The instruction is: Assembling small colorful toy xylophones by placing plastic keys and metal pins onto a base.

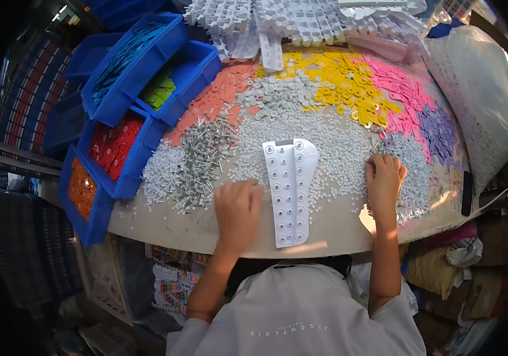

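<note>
White jig plate [290,191], sockets partly filled: lying between both hands. Left hand [238,209] beside, fingers curled, grip unclear. Right hand [384,178] bunched over small white washers [337,148]. Advice: pinch few, seat squarely.

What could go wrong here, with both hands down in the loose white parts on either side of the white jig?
1. The white jig reaches the table's front edge; a nudge from the left hand might tip it off.
2. The right hand rests in small white pieces bordering the purple pieces; sweeping could mix colours.
3. The metal pins lie loose near the left hand and may prick or scatter.
</note>
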The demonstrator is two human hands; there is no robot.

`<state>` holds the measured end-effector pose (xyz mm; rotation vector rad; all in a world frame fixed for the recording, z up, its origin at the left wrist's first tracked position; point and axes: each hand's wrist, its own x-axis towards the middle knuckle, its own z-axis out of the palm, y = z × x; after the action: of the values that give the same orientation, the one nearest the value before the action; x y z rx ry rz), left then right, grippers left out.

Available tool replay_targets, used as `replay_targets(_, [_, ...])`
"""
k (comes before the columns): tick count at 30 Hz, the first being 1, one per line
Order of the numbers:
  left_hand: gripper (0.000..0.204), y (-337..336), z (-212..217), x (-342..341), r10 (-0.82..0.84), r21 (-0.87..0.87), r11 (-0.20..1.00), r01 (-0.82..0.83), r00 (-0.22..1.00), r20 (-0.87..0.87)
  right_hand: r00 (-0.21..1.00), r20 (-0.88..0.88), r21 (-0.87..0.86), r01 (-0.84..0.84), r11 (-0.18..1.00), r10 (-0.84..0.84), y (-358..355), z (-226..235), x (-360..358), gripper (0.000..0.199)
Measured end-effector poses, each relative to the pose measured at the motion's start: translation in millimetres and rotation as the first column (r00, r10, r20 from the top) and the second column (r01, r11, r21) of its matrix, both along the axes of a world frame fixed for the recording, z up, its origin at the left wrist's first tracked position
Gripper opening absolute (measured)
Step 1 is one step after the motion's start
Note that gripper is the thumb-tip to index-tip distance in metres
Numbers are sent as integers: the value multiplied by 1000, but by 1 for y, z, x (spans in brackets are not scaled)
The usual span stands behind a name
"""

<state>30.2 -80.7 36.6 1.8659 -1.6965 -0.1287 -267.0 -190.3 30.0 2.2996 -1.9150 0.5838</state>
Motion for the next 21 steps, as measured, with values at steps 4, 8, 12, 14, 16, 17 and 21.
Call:
replay_targets(4, [18,-28,-2,56,140,-38,990,-135,960,244,999,-30,9,18,1000,-18,-2,-5,0,6])
replay_targets(8, [16,-36,-10,78,120,40,988,-147,914,388,998,-22,-31,52,998,-53,-3,-10,2,6])
replay_targets(12, [14,-38,-16,77,124,35,987,-155,888,443,990,129,6,61,998,-61,2,4,10,4])
replay_targets(14, [13,-39,-17,77,121,38,988,-151,895,429,980,198,-14,39,999,-35,2,8,19,4])
replay_targets(16, [12,-40,-15,75,123,38,988,-153,901,417,901,399,-43,-163,986,167,4,14,36,5])
replay_targets(17, [10,-41,-13,72,118,17,991,-131,933,341,872,435,-42,-231,972,226,5,16,45,9])
replay_targets(21, [9,-46,9,55,114,53,993,-105,974,-198,759,545,-40,-399,916,355,10,22,86,13])
